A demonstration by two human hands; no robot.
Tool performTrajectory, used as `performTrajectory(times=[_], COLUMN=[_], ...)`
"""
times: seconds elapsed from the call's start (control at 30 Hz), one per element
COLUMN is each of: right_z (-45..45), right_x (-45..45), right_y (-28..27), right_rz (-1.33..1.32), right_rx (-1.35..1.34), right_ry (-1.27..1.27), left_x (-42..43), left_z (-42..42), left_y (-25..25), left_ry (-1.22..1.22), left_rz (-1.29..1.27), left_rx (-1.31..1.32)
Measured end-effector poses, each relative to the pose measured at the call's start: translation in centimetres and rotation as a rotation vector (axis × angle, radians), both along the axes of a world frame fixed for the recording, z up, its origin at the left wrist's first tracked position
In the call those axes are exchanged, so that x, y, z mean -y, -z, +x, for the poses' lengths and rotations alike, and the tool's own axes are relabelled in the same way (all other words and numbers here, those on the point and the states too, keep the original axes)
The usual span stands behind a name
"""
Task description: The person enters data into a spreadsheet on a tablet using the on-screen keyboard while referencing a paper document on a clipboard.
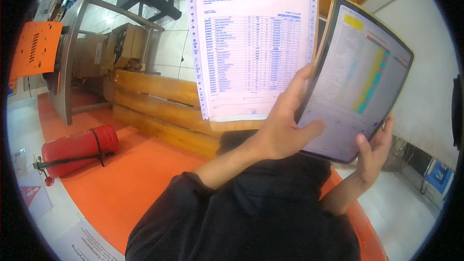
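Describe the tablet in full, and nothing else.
The tablet is a flat slab with rounded corners, a dark border and a pale yellowish outer edge. Its lit screen shows a dense table, too small to read, with yellow, teal and reddish cells. It is held tilted, overlapping the clipboard in this view. The right hand grips its lower right part; the left hand is at its left edge, thumb over the screen.
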State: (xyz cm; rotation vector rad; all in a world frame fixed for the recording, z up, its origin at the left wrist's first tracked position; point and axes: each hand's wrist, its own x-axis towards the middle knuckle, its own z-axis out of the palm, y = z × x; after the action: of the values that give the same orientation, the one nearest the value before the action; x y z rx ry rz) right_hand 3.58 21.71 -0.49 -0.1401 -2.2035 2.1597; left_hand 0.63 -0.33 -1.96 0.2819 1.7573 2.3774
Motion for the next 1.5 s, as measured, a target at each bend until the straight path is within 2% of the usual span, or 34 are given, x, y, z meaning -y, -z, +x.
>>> performTrajectory(times=[0.53,0.77,0.9,0.97,1.13,1.3,1.43,1.5], right_z=[0.2,0.3,-0.2,-1.0,-1.5,-1.4,-1.3,-1.3], right_x=[0.2,0.2,1.2,1.9,2.0,1.9,1.7,1.6], right_y=[0.3,0.8,-0.1,-0.7,-0.8,-0.5,-0.4,-0.7], right_rz=[0.026,0.049,0.136,0.000,-0.015,0.159,0.114,-0.009], right_rx=[-0.036,-0.027,-0.054,-0.090,-0.059,-0.041,-0.052,-0.066], right_ry=[0.071,0.050,0.069,-0.024,-0.025,0.024,0.024,-0.018], left_x=[-0.3,0.1,-0.8,-1.2,-1.4,-1.3,-1.3,-1.4], left_z=[0.1,0.6,0.6,0.4,0.7,0.8,0.6,0.5], left_y=[0.4,0.9,0.9,0.2,-0.4,-0.5,-0.8,-0.7], left_ry=[0.003,-0.023,-0.089,-0.111,-0.159,-0.187,-0.155,-0.191], left_rz=[0.003,-0.178,-0.024,0.051,0.020,0.036,0.054,0.038], left_rx=[-0.025,-0.061,0.001,0.004,0.046,0.076,0.090,0.084])
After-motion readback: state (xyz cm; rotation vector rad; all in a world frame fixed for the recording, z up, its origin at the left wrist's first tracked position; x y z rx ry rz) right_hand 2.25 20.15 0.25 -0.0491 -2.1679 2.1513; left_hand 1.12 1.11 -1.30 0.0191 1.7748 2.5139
